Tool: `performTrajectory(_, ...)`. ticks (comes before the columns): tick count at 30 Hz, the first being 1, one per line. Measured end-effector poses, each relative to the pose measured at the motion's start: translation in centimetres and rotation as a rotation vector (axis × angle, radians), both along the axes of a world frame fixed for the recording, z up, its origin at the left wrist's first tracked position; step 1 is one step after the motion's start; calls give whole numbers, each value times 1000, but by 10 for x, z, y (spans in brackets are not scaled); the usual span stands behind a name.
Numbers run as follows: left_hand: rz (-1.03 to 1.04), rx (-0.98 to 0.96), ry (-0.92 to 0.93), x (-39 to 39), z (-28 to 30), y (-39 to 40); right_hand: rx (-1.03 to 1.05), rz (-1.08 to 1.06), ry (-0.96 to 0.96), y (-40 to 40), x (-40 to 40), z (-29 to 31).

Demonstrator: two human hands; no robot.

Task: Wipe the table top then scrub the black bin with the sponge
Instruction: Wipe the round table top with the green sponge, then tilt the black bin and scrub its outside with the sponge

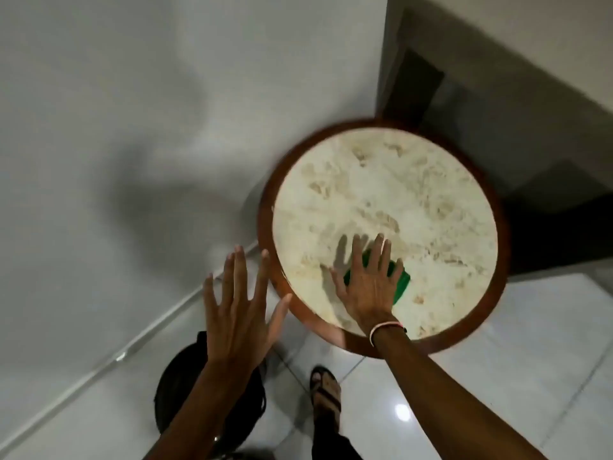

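A round table [391, 194] with a cream marble top and a brown wooden rim stands in the corner. My right hand [368, 287] lies flat on a green sponge [401, 283], pressing it onto the near part of the top. My left hand [238, 310] hovers with fingers spread beside the table's left edge, its thumb close to the rim, holding nothing. The black bin [179, 386] stands on the floor below my left forearm, which partly hides it.
A white wall [132, 127] runs along the left and meets the glossy white tile floor [497, 360]. A dark recess [547, 210] lies behind the table at the right. My sandalled foot [326, 390] stands near the table's base.
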State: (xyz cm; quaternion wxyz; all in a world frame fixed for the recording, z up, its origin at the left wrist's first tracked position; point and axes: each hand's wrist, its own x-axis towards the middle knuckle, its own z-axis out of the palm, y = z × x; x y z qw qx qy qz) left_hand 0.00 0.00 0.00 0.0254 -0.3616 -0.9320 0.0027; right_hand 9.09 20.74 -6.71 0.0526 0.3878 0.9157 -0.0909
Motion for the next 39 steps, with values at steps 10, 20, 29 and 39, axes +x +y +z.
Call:
performTrajectory(10,5,-150,-111,1,-112,-36,132,-194,80,-1,7,-78)
performTrajectory(20,66,-145,-163,-1,-165,-81,220,-197,238,0,11,-82)
performTrajectory(29,283,-172,-418,-19,-257,-153,-795,-74,912,-155,6,-17)
performTrajectory(39,340,-79,-345,-27,-337,-177,-1705,-1350,708,-246,72,-167)
